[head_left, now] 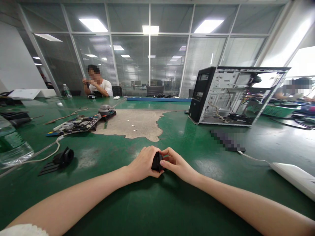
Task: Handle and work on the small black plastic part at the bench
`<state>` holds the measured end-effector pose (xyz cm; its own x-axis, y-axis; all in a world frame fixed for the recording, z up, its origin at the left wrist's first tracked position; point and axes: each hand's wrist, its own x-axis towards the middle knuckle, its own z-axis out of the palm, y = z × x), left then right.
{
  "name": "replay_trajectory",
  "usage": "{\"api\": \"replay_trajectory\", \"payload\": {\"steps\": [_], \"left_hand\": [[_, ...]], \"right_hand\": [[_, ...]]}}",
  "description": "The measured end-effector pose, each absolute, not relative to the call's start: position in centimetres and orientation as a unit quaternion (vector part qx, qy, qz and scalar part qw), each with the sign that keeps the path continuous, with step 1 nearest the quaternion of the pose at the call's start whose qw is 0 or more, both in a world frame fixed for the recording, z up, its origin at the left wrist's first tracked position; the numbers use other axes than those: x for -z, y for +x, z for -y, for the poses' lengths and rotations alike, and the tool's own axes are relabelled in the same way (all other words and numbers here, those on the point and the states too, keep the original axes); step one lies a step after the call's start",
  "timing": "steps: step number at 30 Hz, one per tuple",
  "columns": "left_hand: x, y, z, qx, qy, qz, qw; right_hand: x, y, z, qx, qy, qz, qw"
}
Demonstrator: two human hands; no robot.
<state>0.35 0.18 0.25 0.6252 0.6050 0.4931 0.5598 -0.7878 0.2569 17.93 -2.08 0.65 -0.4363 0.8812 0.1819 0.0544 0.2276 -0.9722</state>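
Observation:
A small black boxy part (156,161) is held between my two hands, just above the green tabletop (118,209). My left hand (144,163) is closed around its left side, with the back of the hand toward me. From the right, my right hand (176,163) pinches the same part between thumb and fingers. Much of the part is hidden by the fingers, so I cannot tell its exact kind. Off to the left of my forearm lies a black plastic piece (64,158) with a round ring and several long prongs.
An opened computer case (221,98) stands at the back right. A circuit board assembly (76,125) lies at left, near a water bottle (12,144). At right, a white power bank (295,178) is cabled to a blurred-out phone-shaped object (227,140). Another person (98,83) sits across the table.

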Motion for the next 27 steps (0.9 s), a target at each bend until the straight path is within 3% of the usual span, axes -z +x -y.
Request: {"api": "replay_trajectory", "payload": {"steps": [27], "left_hand": [[0.09, 0.86, -0.23, -0.297, 0.902, -0.312, 0.01]], "right_hand": [[-0.6, 18.32, 2.61, -0.532, -0.313, 0.665, 0.42]]}}
